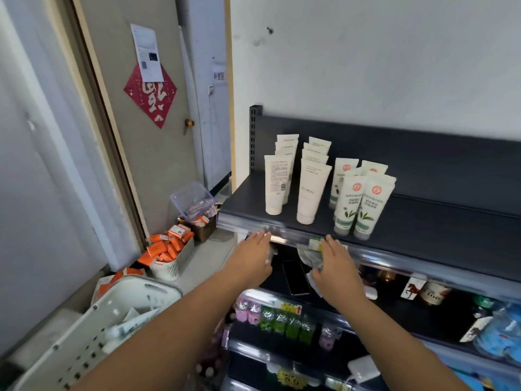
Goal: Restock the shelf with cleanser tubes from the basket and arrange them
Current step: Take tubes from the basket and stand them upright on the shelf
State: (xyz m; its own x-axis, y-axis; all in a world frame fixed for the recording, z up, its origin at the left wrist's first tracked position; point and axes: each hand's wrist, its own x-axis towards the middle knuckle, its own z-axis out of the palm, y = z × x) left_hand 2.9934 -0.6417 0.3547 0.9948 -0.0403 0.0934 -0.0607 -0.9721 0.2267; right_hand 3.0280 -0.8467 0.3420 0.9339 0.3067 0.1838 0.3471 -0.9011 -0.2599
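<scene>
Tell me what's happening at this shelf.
A person is restocking the top shelf. The left hand and right hand both reach, fingers straight, to its front edge. White tubes and green-leaf tubes stand upright there in rows. The basket at lower left holds loose tubes. Something pale shows under the right hand; I cannot tell what.

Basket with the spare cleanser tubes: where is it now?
Head view, bottom left: the white basket is just left of the left forearm, nearer the camera than the smaller basket of orange boxes, with tubes lying inside.
</scene>
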